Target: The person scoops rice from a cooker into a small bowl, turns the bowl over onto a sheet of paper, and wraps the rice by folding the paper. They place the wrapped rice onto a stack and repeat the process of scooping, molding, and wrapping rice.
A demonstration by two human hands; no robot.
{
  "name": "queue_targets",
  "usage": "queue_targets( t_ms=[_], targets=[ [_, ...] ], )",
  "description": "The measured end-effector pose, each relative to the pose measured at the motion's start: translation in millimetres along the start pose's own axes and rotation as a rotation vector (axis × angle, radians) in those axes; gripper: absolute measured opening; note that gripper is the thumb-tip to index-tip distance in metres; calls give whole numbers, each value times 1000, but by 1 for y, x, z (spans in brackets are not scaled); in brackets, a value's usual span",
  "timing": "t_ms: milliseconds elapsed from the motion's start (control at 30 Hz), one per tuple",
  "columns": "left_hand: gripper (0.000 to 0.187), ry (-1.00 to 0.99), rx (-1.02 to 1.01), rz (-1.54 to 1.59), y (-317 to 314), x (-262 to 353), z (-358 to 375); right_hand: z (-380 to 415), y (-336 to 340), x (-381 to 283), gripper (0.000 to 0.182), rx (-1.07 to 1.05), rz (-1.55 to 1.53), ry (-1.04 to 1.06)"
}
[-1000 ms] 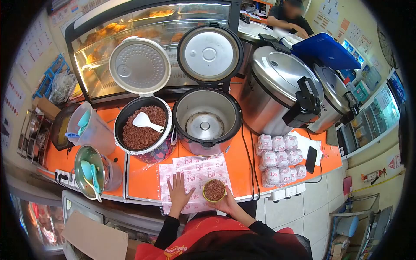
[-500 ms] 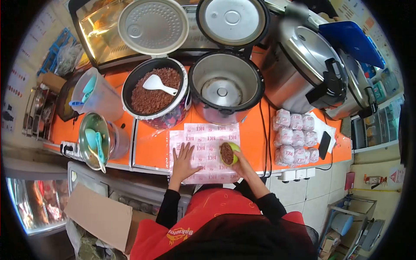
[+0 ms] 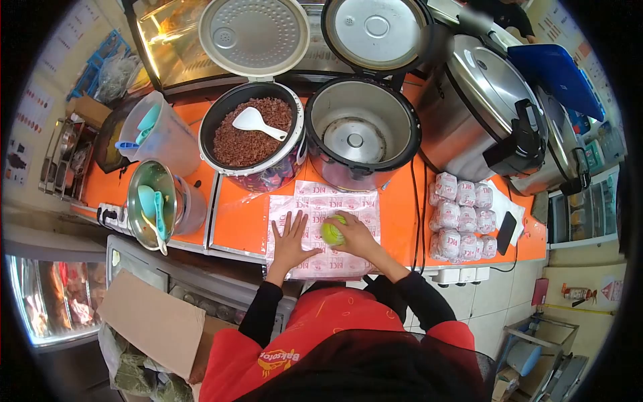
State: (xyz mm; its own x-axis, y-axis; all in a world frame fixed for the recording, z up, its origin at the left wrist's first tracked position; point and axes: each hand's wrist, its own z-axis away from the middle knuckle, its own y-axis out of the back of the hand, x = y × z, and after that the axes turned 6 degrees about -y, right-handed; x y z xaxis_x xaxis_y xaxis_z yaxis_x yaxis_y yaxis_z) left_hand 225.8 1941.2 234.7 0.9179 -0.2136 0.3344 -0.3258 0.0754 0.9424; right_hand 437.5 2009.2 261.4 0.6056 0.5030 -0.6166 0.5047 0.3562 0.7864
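My left hand (image 3: pixel 292 246) lies flat with fingers spread on the left part of the printed wrapping paper (image 3: pixel 325 262), which is marked RICE. My right hand (image 3: pixel 360 241) grips a small green cup (image 3: pixel 331 232) that is turned mouth down on the paper. Whatever rice is under the cup is hidden. Beyond the paper stands an open rice cooker (image 3: pixel 231 167) holding reddish-brown rice (image 3: pixel 241 144), with a white rice paddle (image 3: pixel 251 120) lying on top.
A second open cooker (image 3: pixel 362 130) shows a bare metal bottom. Several wrapped rice portions (image 3: pixel 462 214) are stacked at right beside a phone (image 3: pixel 506 228). Left are a steel bowl (image 3: pixel 154 201) with turquoise utensils and a plastic pitcher (image 3: pixel 167 137). Black cables (image 3: pixel 420 221) cross the orange counter.
My right hand has tipped the green cup of rice from facing sideways to mouth down on the paper, shifting it slightly left. My left hand stays flat on the paper.
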Motion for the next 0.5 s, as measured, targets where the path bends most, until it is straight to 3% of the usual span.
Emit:
queue_targets(
  t_ms=[67, 167, 233, 300, 333, 400, 500],
  targets=[
    [94, -46, 69, 12, 7, 2, 3, 8, 8, 5, 67, 97, -58, 49],
    [71, -128, 45, 234, -3, -11, 12, 36, 43, 4, 68, 397, -65, -196],
    [53, -187, -30, 356, -6, -15, 11, 51, 47, 26, 69, 762, -448, -348],
    [38, -250, -130, 381, -1, -11, 6, 64, 49, 52, 74, 950, -539, -557],
    [32, -315, -40, 360, -9, -11, 10, 70, 41, 76, 72, 1030, -395, -513],
    [31, -345, -127, 321, -16, -17, 10, 75, 36, 89, 64, 995, -206, -553],
    [22, -378, -101, 321, -17, -18, 9, 66, 37, 86, 54, 953, -179, -557]
  ],
)
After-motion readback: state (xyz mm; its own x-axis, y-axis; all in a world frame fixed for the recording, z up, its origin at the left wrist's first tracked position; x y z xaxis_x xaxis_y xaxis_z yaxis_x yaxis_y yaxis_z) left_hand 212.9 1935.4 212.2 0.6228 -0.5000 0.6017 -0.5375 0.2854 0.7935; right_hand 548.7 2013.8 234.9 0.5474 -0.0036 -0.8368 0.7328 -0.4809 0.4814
